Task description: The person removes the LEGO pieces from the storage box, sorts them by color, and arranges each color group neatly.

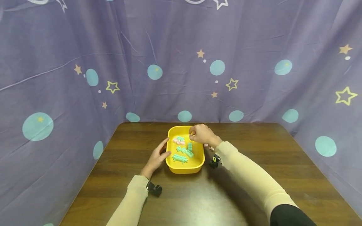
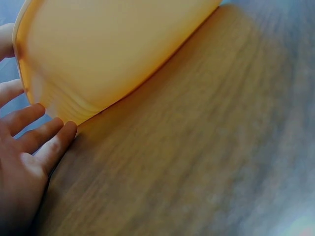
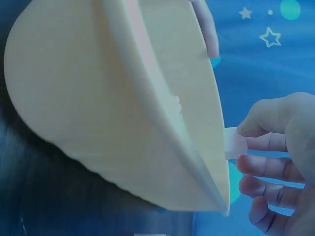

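Observation:
A yellow plastic tub [image 1: 185, 171] stands on the table with mint-green and pink toy building blocks inside. My left hand [image 1: 156, 157] rests at its left side, fingers spread and nearly straight against the outer wall [image 2: 108, 54], thumb by the rim. Over the tub's far right corner, my right hand [image 1: 203, 134] pinches a small pale block [image 3: 234, 143] between thumb and index finger; its other fingers are loosely bent. Inside the tub lie a long green block piece [image 1: 179, 158], a joined green piece [image 1: 190, 147] and a pink-and-green cluster [image 1: 179, 141].
Several small pink pieces [image 1: 211, 148] lie on the wooden table [image 1: 226, 191] just right of the tub, partly beside my right wrist. A purple curtain [image 1: 175, 100] with stars and dots hangs behind the table and along both sides.

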Tool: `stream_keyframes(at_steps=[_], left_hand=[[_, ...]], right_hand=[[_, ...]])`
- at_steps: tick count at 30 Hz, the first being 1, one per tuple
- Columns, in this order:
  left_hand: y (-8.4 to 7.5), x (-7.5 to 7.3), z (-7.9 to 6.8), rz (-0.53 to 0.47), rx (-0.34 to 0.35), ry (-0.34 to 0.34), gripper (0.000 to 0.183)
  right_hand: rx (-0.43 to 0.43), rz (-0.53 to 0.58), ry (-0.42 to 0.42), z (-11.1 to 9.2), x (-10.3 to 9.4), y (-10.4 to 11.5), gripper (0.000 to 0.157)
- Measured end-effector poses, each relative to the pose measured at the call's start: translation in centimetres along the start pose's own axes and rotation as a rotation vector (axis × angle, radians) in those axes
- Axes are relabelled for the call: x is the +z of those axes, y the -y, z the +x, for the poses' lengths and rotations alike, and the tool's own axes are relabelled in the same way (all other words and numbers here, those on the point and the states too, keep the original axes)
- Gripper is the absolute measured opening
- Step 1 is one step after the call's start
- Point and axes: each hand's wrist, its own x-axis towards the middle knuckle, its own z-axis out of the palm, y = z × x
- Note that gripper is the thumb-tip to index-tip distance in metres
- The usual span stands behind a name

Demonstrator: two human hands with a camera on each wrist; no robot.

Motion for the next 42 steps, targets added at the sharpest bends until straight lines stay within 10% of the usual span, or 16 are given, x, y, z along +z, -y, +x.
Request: stream_keyframes(at_steps=[42], left_hand=[[0.3, 0.0, 0.3, 0.003, 0.026, 0.013, 0.065]], right_hand=[[0.283, -0.034, 0.016, -6.8, 0.0, -11.6, 0.014]])
